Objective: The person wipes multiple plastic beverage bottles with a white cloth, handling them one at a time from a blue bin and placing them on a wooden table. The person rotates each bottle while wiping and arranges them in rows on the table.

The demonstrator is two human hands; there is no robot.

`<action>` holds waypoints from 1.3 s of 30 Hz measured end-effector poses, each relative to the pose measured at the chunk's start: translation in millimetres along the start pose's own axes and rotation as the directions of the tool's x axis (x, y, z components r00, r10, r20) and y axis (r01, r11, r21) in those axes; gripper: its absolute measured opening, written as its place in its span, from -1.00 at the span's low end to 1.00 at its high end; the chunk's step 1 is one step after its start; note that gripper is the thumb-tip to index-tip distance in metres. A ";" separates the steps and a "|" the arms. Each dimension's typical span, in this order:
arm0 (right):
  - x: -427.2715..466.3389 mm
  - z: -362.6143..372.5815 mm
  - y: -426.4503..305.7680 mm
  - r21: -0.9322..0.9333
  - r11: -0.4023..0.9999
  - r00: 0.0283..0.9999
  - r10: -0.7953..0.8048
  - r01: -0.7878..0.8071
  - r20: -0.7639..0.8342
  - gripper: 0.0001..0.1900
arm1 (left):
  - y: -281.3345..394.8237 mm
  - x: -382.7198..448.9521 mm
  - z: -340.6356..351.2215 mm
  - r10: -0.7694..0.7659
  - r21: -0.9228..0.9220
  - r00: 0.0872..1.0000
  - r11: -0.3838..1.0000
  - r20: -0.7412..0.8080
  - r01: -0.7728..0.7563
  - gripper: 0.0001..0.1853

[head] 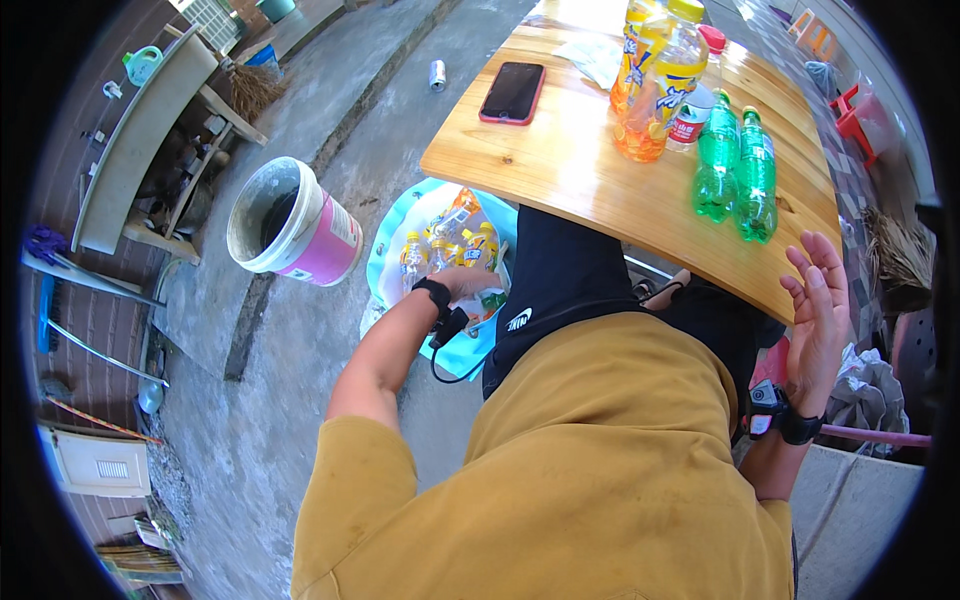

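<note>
My left hand (474, 283) reaches down into a light-blue bag (390, 229) on the floor beside my leg. Its fingers are partly hidden among the contents, so a grip on anything is not visible. Several plastic bottles with yellow caps (442, 255) lie in the bag, and something green shows below the hand. Raised off the table's right front corner, my right hand (817, 300) is empty with loosely curled, spread fingers. Nearest to it on the wooden table (570, 165) are two green plastic bottles (739, 172). Behind them stand two orange-labelled bottles (649, 97) and a red-capped bottle (690, 116).
A phone (513, 92) in a red case and a white tissue (592, 56) lie on the table. Left of the bag stands a pink-and-white bucket (319, 232). A can (437, 76) lies on the concrete floor. At the right are a red stool (847, 120) and crumpled sacking (870, 394).
</note>
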State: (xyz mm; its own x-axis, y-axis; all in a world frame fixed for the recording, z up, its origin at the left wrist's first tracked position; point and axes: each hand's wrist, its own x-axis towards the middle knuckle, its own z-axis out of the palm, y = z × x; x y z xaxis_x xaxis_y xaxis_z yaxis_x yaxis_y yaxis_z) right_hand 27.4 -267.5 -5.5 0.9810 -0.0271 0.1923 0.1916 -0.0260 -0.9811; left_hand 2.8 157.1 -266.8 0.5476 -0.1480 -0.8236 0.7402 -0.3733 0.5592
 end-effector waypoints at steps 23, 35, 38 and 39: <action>-30.7 45.8 -22.5 0.211 0.951 0.823 0.072 -0.227 0.563 -0.56 | -58.7 -230.2 10.9 0.562 -0.429 0.537 0.325 -0.629 -0.843 -0.14; -27.2 128.6 23.6 -0.087 0.608 0.211 0.402 -0.789 0.891 -0.30 | 87.9 -249.1 105.8 0.695 0.102 0.561 0.664 -0.449 -0.741 -0.54; -33.1 132.9 33.4 0.021 0.516 0.211 0.312 -0.857 0.926 -0.52 | 106.2 -242.2 124.4 0.902 0.437 0.347 0.428 -0.257 -0.791 -0.61; -33.2 133.0 35.8 0.019 0.484 0.184 0.297 -0.875 0.937 -0.55 | 110.6 -239.1 129.1 0.926 0.450 0.317 0.376 -0.203 -0.810 -0.62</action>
State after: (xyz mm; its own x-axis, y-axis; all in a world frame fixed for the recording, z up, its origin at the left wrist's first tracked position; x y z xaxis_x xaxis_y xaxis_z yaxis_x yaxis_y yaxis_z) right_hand 5.9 -134.6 -49.6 0.2674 0.9234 -0.2754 -0.7651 0.0297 -0.6433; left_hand -96.6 33.0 -20.4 0.9386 -0.2071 0.2758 -0.3408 -0.4330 0.8345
